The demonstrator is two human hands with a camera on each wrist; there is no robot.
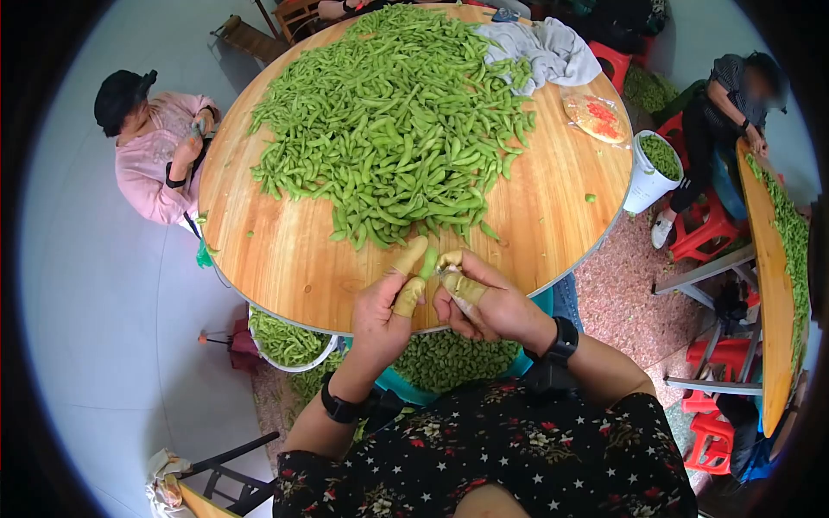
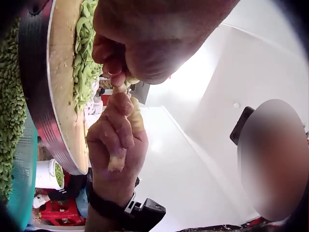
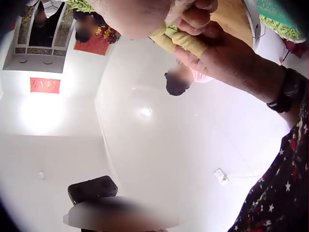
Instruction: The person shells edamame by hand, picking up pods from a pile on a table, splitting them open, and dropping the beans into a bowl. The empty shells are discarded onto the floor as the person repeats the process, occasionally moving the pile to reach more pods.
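Over the near edge of the round wooden bench (image 1: 285,250), both hands work close together, with yellow coverings on some of the digits. A single green pod (image 1: 429,262) is held upright between the covered thumb and finger of the left hand (image 1: 384,312). Just beside it, the right hand (image 1: 494,309) has its fingers curled in and pinches a small pale piece (image 1: 446,269), too small to identify.

Beyond the hands, a broad pile of green pods (image 1: 389,129) spreads across the bench. At its far right lie a crumpled grey cloth (image 1: 553,52) and, nearer, a clear bag (image 1: 596,119) with red print.

Below the near edge, a teal basin (image 1: 399,387) contains green beans, and a white tub (image 1: 325,356) of pods is to its left. Past the right edge is a white bucket (image 1: 648,188) with more green inside.

At the left side sits a person in a pink top (image 1: 142,177) and a dark cap. Across the room on the right, another person (image 1: 734,91) sits by a second wooden bench (image 1: 771,345) strewn with green pods, with red stools (image 1: 708,229) nearby.
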